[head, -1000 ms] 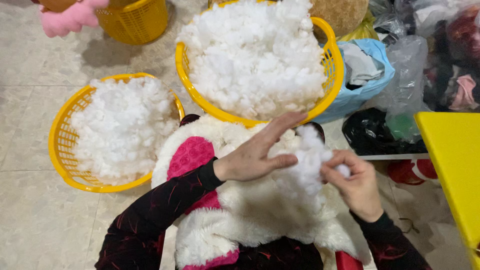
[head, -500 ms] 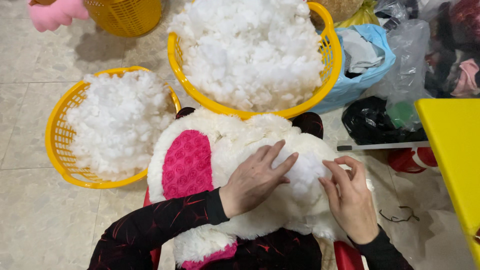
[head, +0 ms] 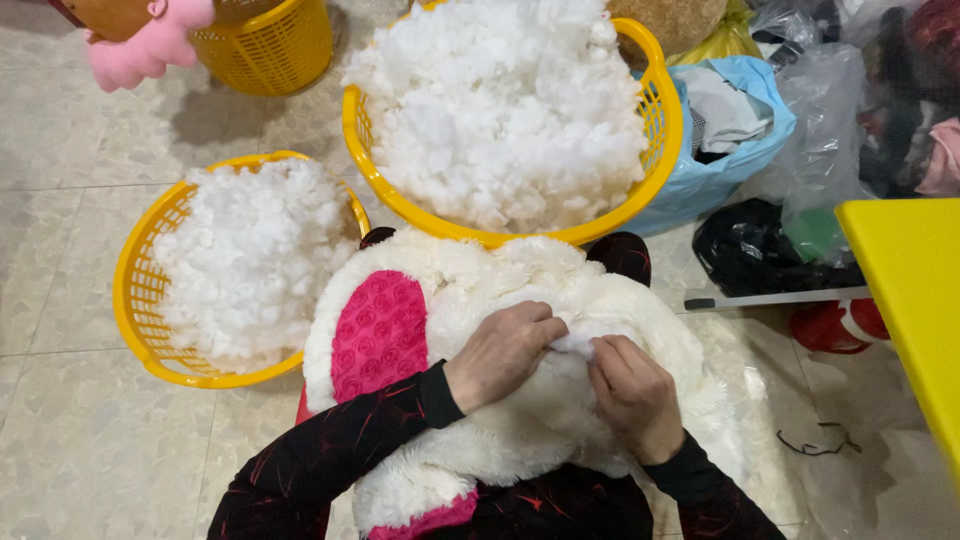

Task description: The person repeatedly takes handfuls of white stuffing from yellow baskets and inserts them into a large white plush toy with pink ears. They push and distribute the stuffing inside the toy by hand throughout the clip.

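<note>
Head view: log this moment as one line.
left hand: pressing white stuffing into plush toy | right hand: pinching same spot | yellow baskets of stuffing ahead

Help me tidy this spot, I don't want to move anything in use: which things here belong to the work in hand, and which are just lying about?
In use: white plush toy with pink patch, left hand, right hand, tuft of white stuffing, two yellow baskets of stuffing.

Lying about: blue bag, black bag, yellow table, pink toy, third yellow basket.
</note>
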